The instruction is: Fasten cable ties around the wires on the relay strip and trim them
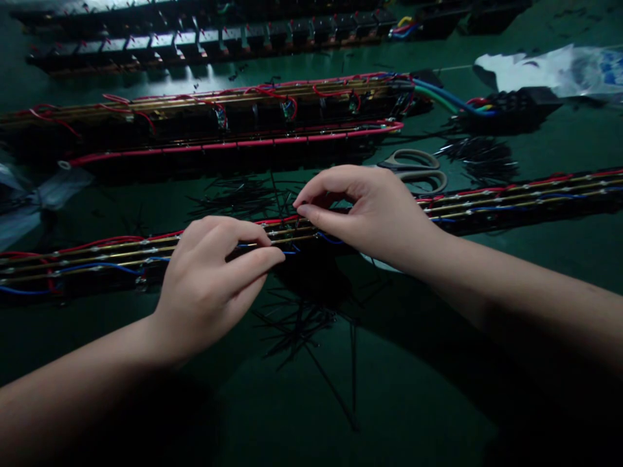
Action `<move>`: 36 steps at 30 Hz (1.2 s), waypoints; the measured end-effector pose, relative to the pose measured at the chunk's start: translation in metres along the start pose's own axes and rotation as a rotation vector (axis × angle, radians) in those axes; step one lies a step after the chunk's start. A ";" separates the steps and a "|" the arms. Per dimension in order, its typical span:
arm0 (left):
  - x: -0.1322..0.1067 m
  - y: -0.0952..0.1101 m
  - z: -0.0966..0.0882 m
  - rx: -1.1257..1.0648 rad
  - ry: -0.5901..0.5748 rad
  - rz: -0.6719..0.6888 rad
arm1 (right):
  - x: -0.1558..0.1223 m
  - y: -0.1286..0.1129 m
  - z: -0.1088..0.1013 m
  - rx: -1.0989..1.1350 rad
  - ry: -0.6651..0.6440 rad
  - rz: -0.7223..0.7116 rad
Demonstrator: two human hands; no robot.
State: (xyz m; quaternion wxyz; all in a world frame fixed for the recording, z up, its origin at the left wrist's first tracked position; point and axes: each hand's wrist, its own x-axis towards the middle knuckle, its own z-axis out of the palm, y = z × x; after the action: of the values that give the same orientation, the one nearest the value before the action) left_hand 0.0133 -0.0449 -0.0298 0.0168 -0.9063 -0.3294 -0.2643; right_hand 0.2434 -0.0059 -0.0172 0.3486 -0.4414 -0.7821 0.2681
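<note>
A long assembly (111, 253) of brass rods with red and blue wires runs across the table under both hands. My left hand (209, 279) rests over its near side, thumb and forefinger pinched together close to a short blue wire; what lies between those fingertips is hidden. Just above the rods, my right hand (372, 211) is closed in a pinch, with a thin black cable tie at its fingertips. Grey-handled scissors (413, 159) lie behind the right hand, partly covered by it. Loose black cable ties (302, 324) are scattered in front of the assembly.
Behind lies a second wired assembly (233, 141) with a thick red cable, and further back a row of dark modules (233, 42). More cable ties (481, 159) form a pile at the right. Clear plastic bags (549, 71) lie at the far right and left edge.
</note>
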 end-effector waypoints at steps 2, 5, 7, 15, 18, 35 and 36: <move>-0.001 0.001 -0.001 0.020 -0.022 0.050 | 0.000 0.000 0.000 -0.018 -0.001 -0.013; -0.002 0.002 0.001 0.086 -0.062 0.072 | -0.001 0.000 0.000 -0.039 -0.007 -0.024; -0.003 0.003 0.003 0.136 -0.077 0.081 | -0.001 0.000 -0.001 -0.045 -0.010 -0.027; -0.003 0.006 0.007 0.225 -0.127 0.072 | 0.001 0.002 -0.001 -0.062 -0.008 -0.050; -0.001 0.007 0.008 0.210 -0.108 0.072 | 0.001 0.003 0.000 -0.059 -0.007 -0.061; 0.003 0.006 0.006 -0.020 -0.014 -0.096 | 0.001 0.003 -0.007 0.059 -0.141 -0.180; 0.003 0.006 0.006 -0.036 -0.011 -0.110 | 0.001 0.003 -0.007 0.059 -0.136 -0.179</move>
State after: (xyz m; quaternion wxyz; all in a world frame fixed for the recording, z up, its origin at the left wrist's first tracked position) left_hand 0.0219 -0.0465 -0.0325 -0.0156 -0.8884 -0.3739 -0.2658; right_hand 0.2500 -0.0030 -0.0148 0.3300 -0.3404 -0.8320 0.2880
